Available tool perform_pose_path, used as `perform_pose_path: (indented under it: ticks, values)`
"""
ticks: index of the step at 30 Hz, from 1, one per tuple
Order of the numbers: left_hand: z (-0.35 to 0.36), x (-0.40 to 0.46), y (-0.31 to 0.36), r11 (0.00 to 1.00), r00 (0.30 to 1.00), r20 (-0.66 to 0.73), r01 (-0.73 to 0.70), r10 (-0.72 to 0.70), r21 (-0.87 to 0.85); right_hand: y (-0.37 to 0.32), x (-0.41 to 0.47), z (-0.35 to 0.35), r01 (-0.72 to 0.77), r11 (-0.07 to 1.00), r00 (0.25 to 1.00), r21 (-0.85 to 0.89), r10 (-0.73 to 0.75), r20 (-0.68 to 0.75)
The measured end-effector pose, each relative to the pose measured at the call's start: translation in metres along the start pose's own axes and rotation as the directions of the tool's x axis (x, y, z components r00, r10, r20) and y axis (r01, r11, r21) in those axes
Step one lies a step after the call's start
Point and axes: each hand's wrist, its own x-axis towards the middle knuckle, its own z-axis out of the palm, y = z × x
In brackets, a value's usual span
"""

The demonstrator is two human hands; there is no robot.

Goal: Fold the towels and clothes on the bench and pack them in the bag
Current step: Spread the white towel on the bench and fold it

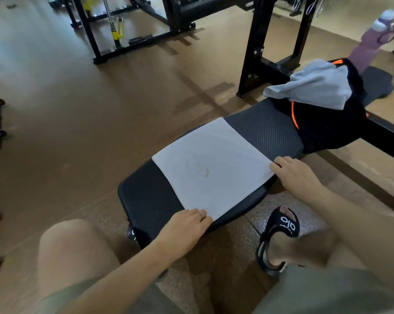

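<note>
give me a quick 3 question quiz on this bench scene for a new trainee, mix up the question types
1. True or false: the white towel lies spread flat on the bench.
2. Multiple choice: what does the left hand do? A) lifts the bottle B) holds the towel's near corner C) hangs idle
3. Short answer: what lies on top of the black garment with orange trim?

Key
1. True.
2. B; the right hand holds the towel's other near corner.
3. A light grey cloth, loosely bunched; a purple bottle stands beyond it.
</note>
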Motion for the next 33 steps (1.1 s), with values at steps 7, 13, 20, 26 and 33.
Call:
perform_pose_path:
  ticks: [7, 13, 20, 26, 33]
  values:
    - [0.005, -0.005, 0.0, 1.0, 1.0, -0.014, -0.003, 0.003, -0.014, -0.059, -0.013, -0.037, -0.123, 0.992, 0.991, 0.003, 0.123, 0.046]
    - [-0.003, -0.006, -0.001, 0.991, 0.984, -0.167, 0.045, -0.067, -0.13, -0.174, -0.037, -0.064, 0.261, 0.819, 0.946, 0.51, -0.323, 0.036]
    - [-0.013, -0.005, -0.012, 0.97, 0.972, -0.194, 0.087, -0.133, -0.228, -0.207, -0.021, -0.053, 0.053, 0.796, 0.998, 0.603, -0.02, -0.06]
    - [-0.016, 0.005, -0.057, 0.987, 0.984, -0.118, 0.125, -0.137, -0.106, -0.192, -0.022, -0.069, -0.068, 0.708, 0.992, 0.703, 0.125, -0.031]
    - [-0.016, 0.028, -0.123, 0.973, 0.977, -0.072, 0.207, -0.2, 0.106, -0.172, -0.036, -0.079, -0.104, 0.62, 0.985, 0.778, 0.174, -0.007]
